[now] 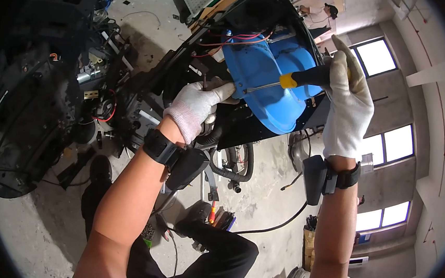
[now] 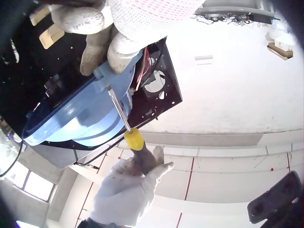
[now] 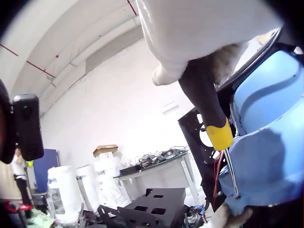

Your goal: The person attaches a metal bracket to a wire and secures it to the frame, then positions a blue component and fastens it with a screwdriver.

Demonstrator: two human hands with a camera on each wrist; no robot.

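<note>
My gloved right hand [image 1: 351, 105] grips the black and yellow handle of a screwdriver [image 1: 308, 79]. The slim metal shaft points at a small tab on the edge of a blue plastic part [image 1: 260, 63], with the tip right at it in the left wrist view. My left hand [image 1: 196, 105], also gloved, pinches that edge beside the tab between thumb and fingers. In the right wrist view the left fingertips [image 3: 221, 219] show just under the tab. The blue part, with its rounded lobes, sits within a black metal housing [image 1: 243, 135].
Red wires [image 1: 246, 36] run over the housing's far end. Large black panels and metal parts [image 1: 30, 124] lie at the left. A ribbed black hose [image 1: 235, 176] hangs below the housing, and a black cable [image 1: 278, 224] crosses the floor. Further off stands a workbench [image 3: 156, 173] with parts.
</note>
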